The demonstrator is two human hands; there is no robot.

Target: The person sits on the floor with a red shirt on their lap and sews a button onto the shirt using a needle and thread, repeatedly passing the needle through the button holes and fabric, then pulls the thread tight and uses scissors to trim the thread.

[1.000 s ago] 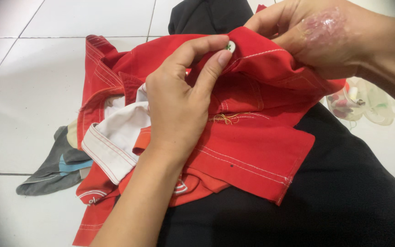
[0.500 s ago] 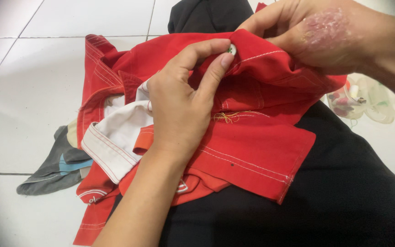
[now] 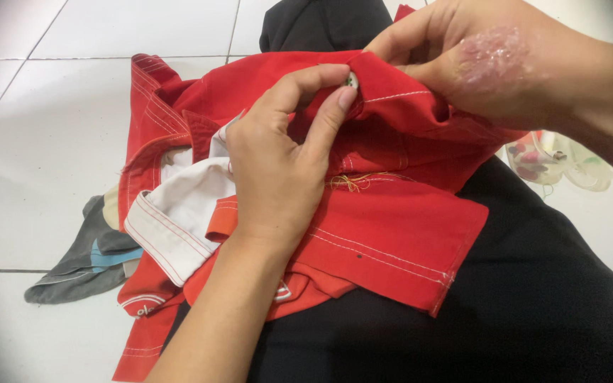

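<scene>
A red garment (image 3: 391, 234) with white stitching lies over my lap. My left hand (image 3: 278, 170) pinches a small white button (image 3: 351, 80) between thumb and forefinger at a raised fold of the cloth. My right hand (image 3: 477, 64) grips that same fold from the far side, fingers curled over the red edge. A tangle of yellow-orange thread (image 3: 352, 183) sits on the fabric just below the button. A white collar or cuff part (image 3: 172, 213) shows at the left of the garment.
A grey cloth with a blue stripe (image 3: 79, 262) lies on the white tiled floor (image 3: 44, 142) at the left. A clear plastic container (image 3: 562, 159) with small sewing bits stands at the right. Black fabric (image 3: 533, 305) covers my legs.
The fold with the button has shifted slightly left and down, and the button is now more covered by my left fingertips. My right hand has moved a little left.
</scene>
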